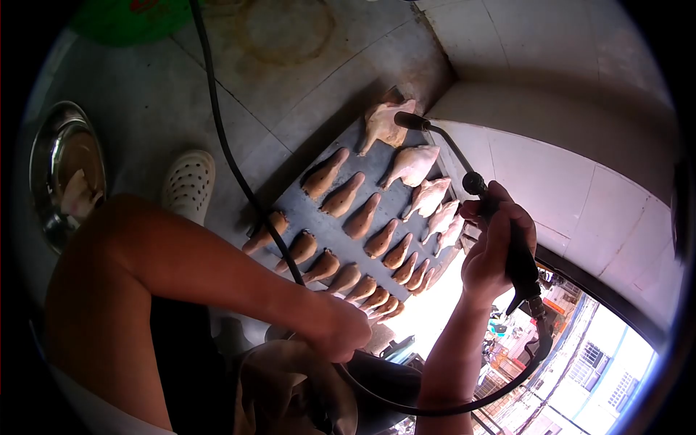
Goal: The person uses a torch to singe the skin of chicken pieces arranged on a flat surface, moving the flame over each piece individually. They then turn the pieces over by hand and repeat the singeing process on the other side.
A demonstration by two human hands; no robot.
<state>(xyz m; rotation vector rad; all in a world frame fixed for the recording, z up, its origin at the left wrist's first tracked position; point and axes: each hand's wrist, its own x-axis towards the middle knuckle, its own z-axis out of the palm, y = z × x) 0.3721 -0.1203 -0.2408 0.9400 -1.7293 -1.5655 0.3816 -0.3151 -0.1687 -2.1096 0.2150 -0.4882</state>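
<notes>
Above the tray of chicken pieces, we're gripping the torch, probably light and rigid, by its handle in our right hand, left hand closed by the bendy-looking hose.

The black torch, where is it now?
Right side of the head view: the torch is in the right hand, its nozzle towards the pale chicken legs.

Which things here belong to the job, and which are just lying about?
Seemingly in use:
slim black torch, right hand
long black hose
tan drumsticks, paler legs, flat grey tray

Apparently lying about:
round, shiny metal dish
round green object
</notes>
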